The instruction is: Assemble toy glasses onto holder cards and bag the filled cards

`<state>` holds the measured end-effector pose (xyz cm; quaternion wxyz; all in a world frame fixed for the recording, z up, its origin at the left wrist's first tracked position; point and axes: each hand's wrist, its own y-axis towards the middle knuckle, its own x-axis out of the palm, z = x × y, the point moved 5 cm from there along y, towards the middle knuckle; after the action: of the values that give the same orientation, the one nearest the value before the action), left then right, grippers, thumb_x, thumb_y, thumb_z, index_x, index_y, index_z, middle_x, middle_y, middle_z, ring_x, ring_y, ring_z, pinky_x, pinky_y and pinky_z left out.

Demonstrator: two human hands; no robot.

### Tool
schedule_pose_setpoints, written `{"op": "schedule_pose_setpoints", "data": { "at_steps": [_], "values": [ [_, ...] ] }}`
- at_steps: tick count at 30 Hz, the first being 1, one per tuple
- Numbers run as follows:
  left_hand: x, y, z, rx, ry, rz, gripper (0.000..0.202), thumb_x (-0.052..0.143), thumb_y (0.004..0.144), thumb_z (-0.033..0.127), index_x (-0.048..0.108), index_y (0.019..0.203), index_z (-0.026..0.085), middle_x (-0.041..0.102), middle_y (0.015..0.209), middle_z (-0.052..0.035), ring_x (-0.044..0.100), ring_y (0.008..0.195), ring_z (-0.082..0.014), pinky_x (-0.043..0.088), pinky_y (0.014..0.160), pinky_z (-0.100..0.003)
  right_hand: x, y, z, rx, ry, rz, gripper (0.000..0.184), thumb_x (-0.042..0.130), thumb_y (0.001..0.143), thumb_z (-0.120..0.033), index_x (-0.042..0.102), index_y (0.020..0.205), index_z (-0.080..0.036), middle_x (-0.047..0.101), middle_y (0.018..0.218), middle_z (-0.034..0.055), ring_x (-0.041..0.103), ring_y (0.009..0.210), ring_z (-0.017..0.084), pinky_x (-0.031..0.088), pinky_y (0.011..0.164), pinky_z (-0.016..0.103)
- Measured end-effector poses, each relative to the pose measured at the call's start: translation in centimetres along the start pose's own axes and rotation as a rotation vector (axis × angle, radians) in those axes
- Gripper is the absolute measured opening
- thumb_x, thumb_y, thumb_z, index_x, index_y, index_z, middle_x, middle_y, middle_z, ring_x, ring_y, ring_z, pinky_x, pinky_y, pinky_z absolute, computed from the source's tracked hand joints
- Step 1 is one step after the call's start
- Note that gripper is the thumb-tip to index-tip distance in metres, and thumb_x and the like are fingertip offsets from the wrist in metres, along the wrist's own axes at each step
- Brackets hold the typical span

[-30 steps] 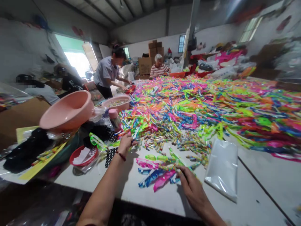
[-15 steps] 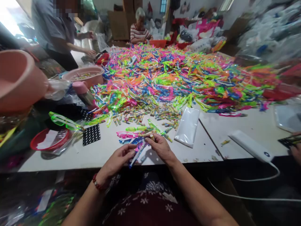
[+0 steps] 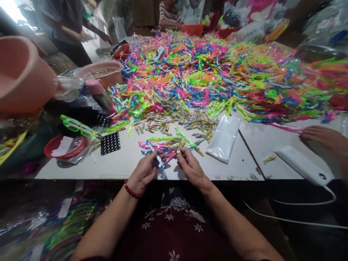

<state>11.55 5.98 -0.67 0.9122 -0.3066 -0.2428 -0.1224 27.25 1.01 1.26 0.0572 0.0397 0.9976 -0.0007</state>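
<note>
My left hand [image 3: 145,168], with a red bead bracelet at the wrist, is closed on blue-and-white plastic toy glasses [image 3: 160,161] near the table's front edge. Facing it, my right hand [image 3: 189,166] pinches something small between thumb and fingertips; what it is does not show clearly. Just beyond the fingers lie pink toy glasses [image 3: 144,144] and green toy glasses [image 3: 185,137]. Behind these, short patterned tubes [image 3: 163,123] are scattered over the white tabletop [image 3: 130,163].
A big heap of colourful toy glasses [image 3: 190,72] fills the table's back. A white plastic packet [image 3: 224,139] and a white power bank [image 3: 304,165] lie rightward. A black dotted card [image 3: 110,143] and red basket [image 3: 49,150] lie left. Another person's hand [image 3: 323,139] reaches in from the right.
My view has tilted down. The blue-and-white glasses have turned in my left hand, and my right hand has drawn slightly away. At the right, another person's hand has moved forward over the table to a pink strip.
</note>
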Motion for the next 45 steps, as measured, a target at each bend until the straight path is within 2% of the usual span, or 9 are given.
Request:
{"op": "schedule_pose_setpoints", "data": {
  "at_steps": [2,4,7,10,18,26,34,38,45],
  "values": [
    [-0.1,0.1,0.4,0.063,-0.044,0.054,0.032,0.081,0.078,0.037,0.065,0.088,0.012,0.069,0.088,-0.0101,0.065,0.077,-0.0181,0.055,0.067,-0.025,0.2,-0.7,-0.3,-0.061,-0.061,-0.024,0.032,0.053,0.094,-0.045,0.063,0.114,-0.023,0.064,0.096,0.0036,0.058,0.083,0.016,0.049,0.078,0.03],
    [-0.1,0.2,0.6,0.103,-0.041,0.046,0.035,0.087,0.069,0.034,0.067,0.087,0.011,0.069,0.087,-0.0079,0.064,0.075,-0.0168,0.055,0.064,-0.023,0.3,-1.2,-0.2,-0.069,-0.064,-0.02,0.029,0.059,0.091,-0.043,0.067,0.109,-0.023,0.065,0.101,0.0045,0.058,0.091,0.017,0.048,0.085,0.032],
    [0.1,0.1,0.4,0.127,-0.032,0.025,0.041,0.092,0.061,0.03,0.067,0.087,0.011,0.068,0.085,-0.0057,0.063,0.072,-0.0152,0.055,0.064,-0.022,0.7,-1.5,0.8,0.064,0.077,-0.02,0.033,0.065,0.086,-0.046,0.067,0.109,-0.022,0.066,0.089,0.0019,0.06,0.078,0.015,0.051,0.075,0.03],
    [0.1,0.1,-0.1,0.129,-0.031,0.052,0.041,0.092,0.06,0.031,0.066,0.084,0.01,0.068,0.083,-0.0062,0.064,0.072,-0.0145,0.055,0.063,-0.021,0.8,-1.6,1.4,0.157,0.213,-0.023,0.036,0.07,0.082,-0.048,0.067,0.104,-0.02,0.065,0.081,-0.0008,0.06,0.069,0.012,0.052,0.071,0.028],
    [-0.5,0.4,-0.8,0.161,-0.048,0.129,0.047,0.094,0.056,0.034,0.064,0.085,0.013,0.065,0.08,-0.0019,0.061,0.066,-0.0114,0.056,0.059,-0.02,1.1,-1.4,1.5,0.204,0.299,-0.053,0.034,0.074,0.078,-0.047,0.067,0.096,-0.019,0.068,0.08,-0.0004,0.062,0.066,0.011,0.054,0.067,0.027],
    [-0.3,0.1,-0.7,0.134,0.002,0.111,0.045,0.095,0.053,0.034,0.064,0.074,0.009,0.065,0.08,-0.0052,0.061,0.067,-0.0123,0.056,0.057,-0.019,0.9,-1.5,1.9,0.234,0.292,-0.073,0.033,0.072,0.08,-0.048,0.066,0.095,-0.018,0.07,0.084,0.0014,0.064,0.068,0.012,0.056,0.066,0.027],
    [-0.1,-0.4,-0.7,0.151,0.017,0.14,0.045,0.095,0.05,0.035,0.064,0.07,0.009,0.065,0.075,-0.0048,0.061,0.064,-0.0125,0.057,0.055,-0.02,0.5,-1.5,1.7,0.209,0.194,-0.047,0.031,0.072,0.08,-0.047,0.068,0.092,-0.019,0.068,0.079,0.0,0.059,0.061,0.01,0.052,0.06,0.025],
    [-0.2,-0.5,-0.7,0.159,0.033,0.119,0.046,0.095,0.053,0.035,0.067,0.079,0.009,0.066,0.076,-0.0049,0.061,0.064,-0.0132,0.057,0.055,-0.02,0.5,-1.6,1.6,0.207,0.105,-0.056,0.031,0.07,0.081,-0.049,0.068,0.088,-0.019,0.067,0.075,-0.0002,0.056,0.058,0.011,0.049,0.057,0.025],
    [-0.6,0.4,-1.1,0.066,-0.065,0.114,0.043,0.096,0.049,0.028,0.064,0.072,0.01,0.062,0.071,-0.002,0.058,0.061,-0.011,0.056,0.056,-0.021,0.7,-1.3,1.1,0.043,-0.105,-0.054,0.026,0.059,0.091,-0.045,0.067,0.091,-0.021,0.063,0.073,-0.0004,0.052,0.058,0.011,0.043,0.056,0.024]
  ]
}}
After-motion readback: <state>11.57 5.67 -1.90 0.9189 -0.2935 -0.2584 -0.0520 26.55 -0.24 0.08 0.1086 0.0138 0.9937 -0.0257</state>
